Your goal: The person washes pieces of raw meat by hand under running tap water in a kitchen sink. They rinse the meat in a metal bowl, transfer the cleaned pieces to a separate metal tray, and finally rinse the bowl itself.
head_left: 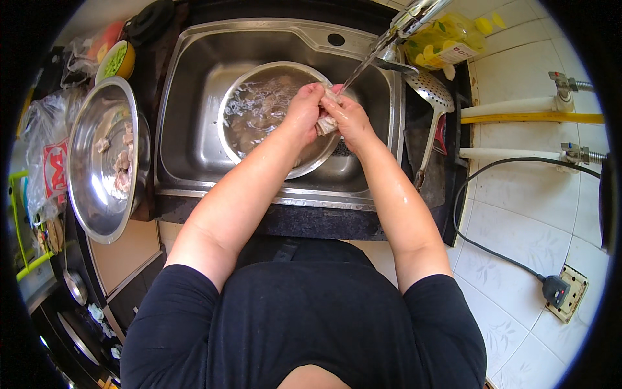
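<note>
In the head view, the left hand [303, 113] and the right hand [354, 123] meet over the right side of a round metal basin [228, 146] that sits in the sink [184, 129]. Between them is a pale, wet piece of meat [328, 124] — the fingers of both hands are closed around it and pinch it, one hand from each side, with its lower end showing beneath them. A thin stream of water [358, 70] falls from the tap [414, 18] at the upper right onto the hands and the meat. Cloudy water [259, 107] fills much of the basin; what lies under its surface I cannot tell. To the left of the sink stands a wide metal bowl [85, 165] with several pinkish chunks [122, 168] in it, and just behind it a small yellow bowl [129, 65] of chopped green bits [115, 61]. A plastic bag [44, 136] lies further left. On the right, a slotted spoon [430, 91] rests on the dark bench [311, 222] beside the sink, near a yellow bottle [457, 39] — its handle pointing toward the person.
</note>
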Tool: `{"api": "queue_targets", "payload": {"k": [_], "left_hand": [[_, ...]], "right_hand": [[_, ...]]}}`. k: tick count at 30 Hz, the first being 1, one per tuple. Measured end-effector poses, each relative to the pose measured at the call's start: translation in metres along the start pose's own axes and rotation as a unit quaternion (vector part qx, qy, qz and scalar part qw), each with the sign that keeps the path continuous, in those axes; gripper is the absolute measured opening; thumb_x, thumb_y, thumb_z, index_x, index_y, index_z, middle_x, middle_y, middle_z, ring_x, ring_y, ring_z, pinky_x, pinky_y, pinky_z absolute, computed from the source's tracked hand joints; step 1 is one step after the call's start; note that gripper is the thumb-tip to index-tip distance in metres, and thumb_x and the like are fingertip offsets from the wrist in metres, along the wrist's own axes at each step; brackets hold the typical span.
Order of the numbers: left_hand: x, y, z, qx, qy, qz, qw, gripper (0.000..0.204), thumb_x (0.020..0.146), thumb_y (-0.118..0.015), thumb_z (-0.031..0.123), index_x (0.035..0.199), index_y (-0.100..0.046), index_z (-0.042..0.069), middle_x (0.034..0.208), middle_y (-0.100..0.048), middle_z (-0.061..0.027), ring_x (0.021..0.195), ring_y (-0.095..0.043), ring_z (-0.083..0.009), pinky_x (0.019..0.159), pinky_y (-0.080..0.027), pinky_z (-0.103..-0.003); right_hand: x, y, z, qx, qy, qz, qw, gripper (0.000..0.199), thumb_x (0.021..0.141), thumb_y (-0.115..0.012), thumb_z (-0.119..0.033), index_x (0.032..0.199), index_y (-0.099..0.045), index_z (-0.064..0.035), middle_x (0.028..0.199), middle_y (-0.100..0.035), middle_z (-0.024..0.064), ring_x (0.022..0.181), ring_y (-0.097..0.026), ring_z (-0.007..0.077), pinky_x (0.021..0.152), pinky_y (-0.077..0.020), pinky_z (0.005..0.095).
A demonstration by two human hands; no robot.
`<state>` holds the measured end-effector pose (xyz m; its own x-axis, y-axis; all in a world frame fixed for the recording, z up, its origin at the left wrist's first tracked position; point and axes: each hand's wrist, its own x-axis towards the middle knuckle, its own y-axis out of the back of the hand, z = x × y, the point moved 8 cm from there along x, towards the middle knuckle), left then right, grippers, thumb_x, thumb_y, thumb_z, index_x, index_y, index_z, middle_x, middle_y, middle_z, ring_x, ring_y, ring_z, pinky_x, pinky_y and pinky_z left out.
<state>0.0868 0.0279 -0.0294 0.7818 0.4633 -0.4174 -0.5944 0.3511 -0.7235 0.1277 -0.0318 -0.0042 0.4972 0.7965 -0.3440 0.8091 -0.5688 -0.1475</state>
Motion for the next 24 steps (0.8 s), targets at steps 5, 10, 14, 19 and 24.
{"api": "queue_targets", "payload": {"k": [5,10,14,19,24], "left_hand": [[0.005,0.014,-0.006,0.07,0.035,-0.03,0.997,0.016,0.09,-0.04,0.017,0.096,-0.05,0.006,0.093,-0.057,-0.0067,0.076,-0.054,-0.0137,0.068,-0.048,-0.029],[0.004,0.018,-0.01,-0.033,0.096,-0.106,0.989,0.013,0.088,-0.043,0.014,0.097,-0.05,0.006,0.095,-0.056,-0.0067,0.08,-0.054,-0.016,0.072,-0.048,-0.031],[0.0,0.018,0.001,-0.064,0.069,-0.028,0.995,0.013,0.088,-0.043,0.012,0.096,-0.05,0.006,0.1,-0.056,-0.0112,0.089,-0.054,-0.0221,0.081,-0.044,-0.038],[0.005,0.04,0.006,-0.073,0.043,0.036,0.996,0.02,0.085,-0.049,0.022,0.096,-0.048,0.005,0.092,-0.056,-0.0108,0.084,-0.054,-0.0233,0.077,-0.046,-0.038],[-0.016,0.012,0.004,0.286,0.018,0.046,0.957,0.027,0.083,-0.055,0.034,0.086,-0.047,0.009,0.068,-0.047,-0.0003,0.054,-0.042,-0.0093,0.044,-0.036,-0.022]], "right_hand": [[0.011,0.011,0.009,0.014,0.027,0.004,1.0,0.026,0.084,-0.054,-0.026,0.089,-0.058,-0.0009,0.077,-0.059,0.003,0.067,-0.053,0.0088,0.063,-0.0432,0.0221],[0.007,0.01,0.007,0.067,-0.029,0.016,0.997,0.023,0.084,-0.053,-0.025,0.084,-0.059,-0.0024,0.074,-0.058,0.0026,0.064,-0.053,0.0092,0.06,-0.0422,0.0214],[0.007,0.014,0.004,0.001,0.001,-0.012,1.0,0.019,0.084,-0.053,-0.024,0.082,-0.057,-0.0054,0.07,-0.056,0.0,0.058,-0.049,0.0071,0.052,-0.038,0.0205],[0.008,0.035,0.006,0.119,-0.033,0.131,0.984,0.013,0.084,-0.051,-0.021,0.081,-0.057,-0.0089,0.068,-0.054,-0.0029,0.051,-0.044,0.0051,0.044,-0.0322,0.0197],[0.023,0.031,0.01,0.067,0.029,0.073,0.995,0.022,0.085,-0.051,-0.023,0.09,-0.058,-0.0027,0.075,-0.059,0.0015,0.059,-0.05,0.0077,0.045,-0.0361,0.0207]]}}
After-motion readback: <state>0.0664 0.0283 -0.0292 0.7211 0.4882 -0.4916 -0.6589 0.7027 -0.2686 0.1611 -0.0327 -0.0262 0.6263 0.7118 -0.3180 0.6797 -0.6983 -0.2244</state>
